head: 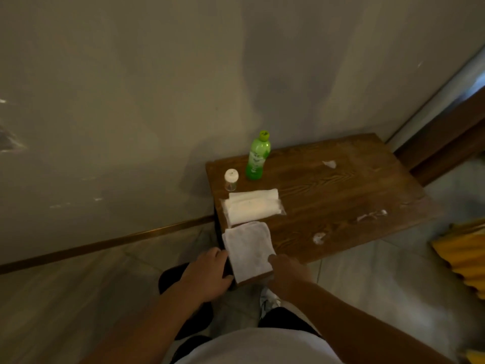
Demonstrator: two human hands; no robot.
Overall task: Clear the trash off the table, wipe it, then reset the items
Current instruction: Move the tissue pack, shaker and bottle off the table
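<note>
A small wooden table stands against the wall. On its near left corner lies a folded white cloth. My left hand rests at the table's near left edge, touching the cloth's side. My right hand lies on the cloth's near right corner, fingers curled. Behind the cloth sits a pack of white tissues, then a small clear jar with a white lid and a green bottle. Scraps of white paper trash lie at the back, at the right and near the front edge.
A pale wall runs behind the table, with a brown skirting strip at floor level. Yellow ribbed material lies on the tiled floor at the right. My shoe shows below the table corner.
</note>
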